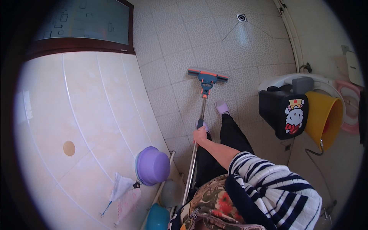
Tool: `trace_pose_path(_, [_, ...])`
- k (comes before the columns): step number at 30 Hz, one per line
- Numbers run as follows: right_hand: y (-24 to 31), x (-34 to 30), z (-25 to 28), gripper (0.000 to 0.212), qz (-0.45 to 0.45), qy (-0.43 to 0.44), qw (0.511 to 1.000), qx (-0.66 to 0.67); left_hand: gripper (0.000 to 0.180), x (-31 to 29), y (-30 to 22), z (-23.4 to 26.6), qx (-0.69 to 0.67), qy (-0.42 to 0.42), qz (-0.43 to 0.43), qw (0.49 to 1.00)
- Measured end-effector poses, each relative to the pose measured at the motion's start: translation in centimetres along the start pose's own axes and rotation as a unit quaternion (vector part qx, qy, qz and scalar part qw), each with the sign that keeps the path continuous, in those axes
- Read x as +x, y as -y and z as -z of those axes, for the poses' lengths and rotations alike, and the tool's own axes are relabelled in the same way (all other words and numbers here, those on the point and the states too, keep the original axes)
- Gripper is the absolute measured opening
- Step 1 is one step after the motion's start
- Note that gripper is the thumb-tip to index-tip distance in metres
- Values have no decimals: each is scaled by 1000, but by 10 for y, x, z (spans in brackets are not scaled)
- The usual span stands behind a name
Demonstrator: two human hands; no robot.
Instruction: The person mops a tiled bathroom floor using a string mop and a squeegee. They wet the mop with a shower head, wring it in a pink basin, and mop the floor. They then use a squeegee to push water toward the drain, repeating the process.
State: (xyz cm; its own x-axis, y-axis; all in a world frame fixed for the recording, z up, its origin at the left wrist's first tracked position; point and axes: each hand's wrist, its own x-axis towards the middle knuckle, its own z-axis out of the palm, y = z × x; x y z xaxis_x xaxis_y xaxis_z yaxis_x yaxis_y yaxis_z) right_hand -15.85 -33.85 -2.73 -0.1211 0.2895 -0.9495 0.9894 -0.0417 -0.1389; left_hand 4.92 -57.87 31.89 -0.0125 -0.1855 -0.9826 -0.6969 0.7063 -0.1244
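My right hand (199, 135) is wrapped round the upper pole of a sponge mop (202, 109), just below a dark grip on it. The mop's blue-grey and orange head (208, 76) rests on the patterned tile floor ahead of my feet. From my hand the metal pole runs back down past my left side, where its end is hidden by my flowered apron (220, 197). My left hand does not show. I wear a lilac slipper (221, 107) on the foot just right of the pole; the other slipper is partly behind my hand.
To the right, a black bin (281, 115) and a yellow bucket (324, 119) stand by a white basin (268, 81). A purple basin (154, 165) hangs at the left wall, near cloths (128, 201). Far off lies a floor drain (241, 18). A dark-framed door (80, 46) is upper left.
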Motion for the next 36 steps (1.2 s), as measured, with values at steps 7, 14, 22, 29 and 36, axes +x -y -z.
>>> trace_pose_path(7, [-53, 36, -15, 25, -87, 165, 923, 336, 44, 27, -3, 18, 55, -16, -64, 996])
trace_pose_path(14, [-56, 23, -68, 41, -46, 229, 876, 422, 45, 78, 23, 90, 175, -36, -151, 972])
trace_pose_path(22, [-141, 18, -76, 22, -107, 115, 810, 565, 47, 86, 42, 109, 315, -61, -178, 930])
trace_pose_path(29, [-279, 95, 22, 12, -88, 89, 730, 672, 48, 118, -31, -9, 441, -60, -222, 867])
trace_pose_path(36, [-390, 131, 142, 19, -49, -19, 559, 827, 50, 104, -114, -160, 583, -42, -248, 773])
